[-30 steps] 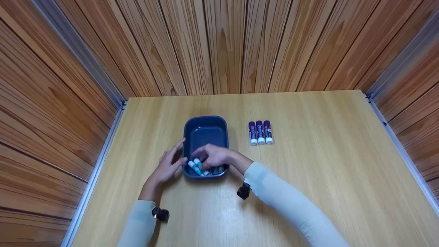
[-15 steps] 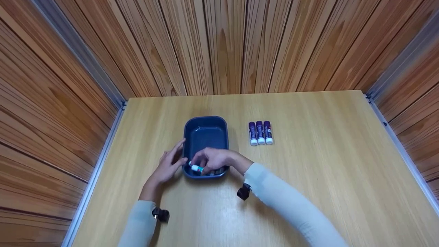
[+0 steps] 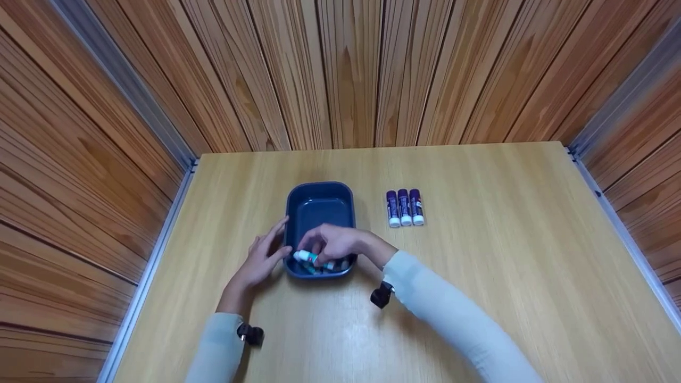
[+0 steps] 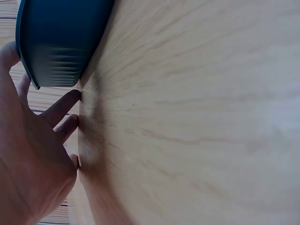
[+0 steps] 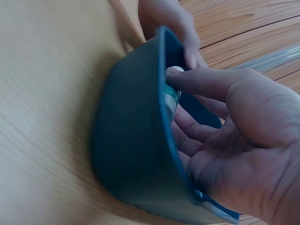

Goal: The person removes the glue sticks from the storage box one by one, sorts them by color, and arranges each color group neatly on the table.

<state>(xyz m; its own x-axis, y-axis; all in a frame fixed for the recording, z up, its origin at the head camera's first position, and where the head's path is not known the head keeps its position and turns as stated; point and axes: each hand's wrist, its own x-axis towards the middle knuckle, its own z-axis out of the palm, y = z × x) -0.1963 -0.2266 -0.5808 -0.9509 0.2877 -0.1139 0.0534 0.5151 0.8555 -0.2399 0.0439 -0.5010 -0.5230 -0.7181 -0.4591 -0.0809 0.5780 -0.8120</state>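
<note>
A dark blue bin stands on the table, with several small sticks in its near end. My right hand reaches over the bin's right side and pinches a green-and-white glue stick between thumb and fingers. In the right wrist view the thumb lies on that glue stick, partly behind the bin wall. More glue sticks lie beneath the hand, partly covered by it. My left hand touches the bin's left rim with thumb and a finger; its other fingers rest on the table, as the left wrist view shows.
To the right of the bin, three purple glue sticks with white ends lie side by side in a row. Wood-patterned panels with metal edge strips bound the wooden table at back and sides.
My right hand has taken hold of a green-and-white glue stick inside the bin and turned it to lie more level. The left hand stays at the rim.
</note>
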